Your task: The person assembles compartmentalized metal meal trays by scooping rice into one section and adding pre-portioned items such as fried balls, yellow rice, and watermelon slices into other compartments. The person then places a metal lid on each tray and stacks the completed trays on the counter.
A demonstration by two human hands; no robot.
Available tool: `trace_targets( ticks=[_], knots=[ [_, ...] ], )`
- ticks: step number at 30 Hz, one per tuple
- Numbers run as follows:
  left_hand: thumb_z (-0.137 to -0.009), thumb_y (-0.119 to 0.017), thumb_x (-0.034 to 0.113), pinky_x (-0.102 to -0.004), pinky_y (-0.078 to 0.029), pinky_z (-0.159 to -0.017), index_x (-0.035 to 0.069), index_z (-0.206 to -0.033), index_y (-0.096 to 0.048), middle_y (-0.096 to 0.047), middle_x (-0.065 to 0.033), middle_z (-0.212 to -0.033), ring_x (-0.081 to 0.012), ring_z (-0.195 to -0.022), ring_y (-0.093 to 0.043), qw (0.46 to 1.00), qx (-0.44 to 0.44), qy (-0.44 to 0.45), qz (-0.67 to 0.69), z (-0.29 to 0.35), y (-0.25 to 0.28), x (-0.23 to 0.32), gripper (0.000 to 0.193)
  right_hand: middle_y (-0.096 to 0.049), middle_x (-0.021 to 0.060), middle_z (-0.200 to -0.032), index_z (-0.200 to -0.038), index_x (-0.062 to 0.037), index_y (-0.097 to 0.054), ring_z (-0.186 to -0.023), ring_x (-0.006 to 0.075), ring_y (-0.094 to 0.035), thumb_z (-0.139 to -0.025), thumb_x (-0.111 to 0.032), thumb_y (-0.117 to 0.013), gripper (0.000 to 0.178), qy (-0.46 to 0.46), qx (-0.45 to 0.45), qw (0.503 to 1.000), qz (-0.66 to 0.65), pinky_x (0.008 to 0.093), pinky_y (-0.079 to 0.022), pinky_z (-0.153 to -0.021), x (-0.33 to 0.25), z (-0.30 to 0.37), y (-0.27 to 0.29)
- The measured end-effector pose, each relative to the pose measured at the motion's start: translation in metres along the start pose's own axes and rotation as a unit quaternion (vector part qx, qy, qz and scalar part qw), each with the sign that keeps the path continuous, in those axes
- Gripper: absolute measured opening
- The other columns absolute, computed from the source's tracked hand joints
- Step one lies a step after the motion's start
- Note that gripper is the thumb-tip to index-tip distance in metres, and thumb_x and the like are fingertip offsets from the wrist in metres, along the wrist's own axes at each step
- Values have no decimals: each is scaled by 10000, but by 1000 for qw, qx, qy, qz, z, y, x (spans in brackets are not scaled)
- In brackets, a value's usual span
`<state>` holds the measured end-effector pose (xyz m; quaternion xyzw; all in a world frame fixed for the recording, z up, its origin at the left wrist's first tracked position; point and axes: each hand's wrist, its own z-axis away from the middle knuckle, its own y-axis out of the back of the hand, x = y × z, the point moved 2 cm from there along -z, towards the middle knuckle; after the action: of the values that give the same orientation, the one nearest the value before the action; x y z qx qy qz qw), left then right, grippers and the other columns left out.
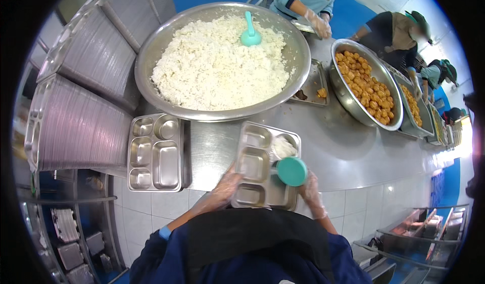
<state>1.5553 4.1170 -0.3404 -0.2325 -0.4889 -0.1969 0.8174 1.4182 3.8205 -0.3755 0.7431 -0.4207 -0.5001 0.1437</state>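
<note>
A steel compartment tray (254,164) lies on the table edge in front of me. A small mound of white rice (284,147) sits in its upper right compartment. My left hand (225,189), in a clear plastic glove, grips the tray's left edge. My right hand (312,195), also gloved, is closed at the lower right side of a teal cup (292,171), which is over the tray's right part. The right fingertips are partly hidden behind the cup. Beyond the tray stands a wide steel bowl (222,115) heaped with rice, a teal scoop (251,36) resting on top.
Tall stacks of steel trays (76,127) rise at the left, beside another stack (143,151) of compartment trays. At the right, a steel bowl (348,102) holds brown-orange balls. A shallow pan (323,82) lies between the bowls. Several co-workers (305,4) stand across the table.
</note>
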Motion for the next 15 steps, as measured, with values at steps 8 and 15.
trace_targets(
  ticks=[8, 15],
  knots=[
    [-947, -587, 198, -463, -495, -976, 87, -1324, -585, -653, -186, -1163, -331, -1119, -621, 607, 397, -151, -672, 56, 187, 51, 393, -687, 246, -1172, -1385, -6, -540, -1100, 379, -672, -946, -393, -588, 588, -177, -75, 979, 64, 470, -524, -904, 194, 9, 155],
    [-1004, -545, 387, -480, -580, -682, 100, -1104, -573, -698, -143, -920, -339, -840, -718, 507, 448, 145, -722, 125, 326, -18, 305, -701, 264, -1078, -1454, -45, -476, -1017, 398, -688, -971, -204, -593, 522, -177, -85, 952, 235, 488, -525, -886, 50, -154, 174]
  ],
)
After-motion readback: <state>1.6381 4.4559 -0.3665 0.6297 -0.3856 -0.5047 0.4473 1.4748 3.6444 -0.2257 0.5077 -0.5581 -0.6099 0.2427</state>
